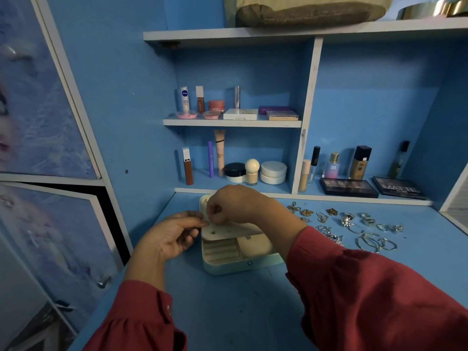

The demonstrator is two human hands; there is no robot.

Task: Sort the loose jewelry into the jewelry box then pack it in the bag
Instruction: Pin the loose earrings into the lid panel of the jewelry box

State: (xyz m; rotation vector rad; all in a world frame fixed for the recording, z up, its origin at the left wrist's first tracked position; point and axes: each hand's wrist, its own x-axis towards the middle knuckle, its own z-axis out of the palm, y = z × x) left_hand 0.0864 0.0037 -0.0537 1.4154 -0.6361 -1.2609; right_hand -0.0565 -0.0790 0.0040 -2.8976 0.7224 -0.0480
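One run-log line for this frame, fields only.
stage: sorting | jewelry box: open on desk | left hand, right hand: fingers pinched together at earring panel; item unclear | loose jewelry: right of box

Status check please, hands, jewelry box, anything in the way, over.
Both hands pinching at the earring panel, item too small to tell. Jewelry box open. Loose jewelry waiting on the desk, right side. Nothing blocking.

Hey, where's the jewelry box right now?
In the head view the open jewelry box sits on the blue desk, centre, under both hands, with the loose jewelry spread to its right.
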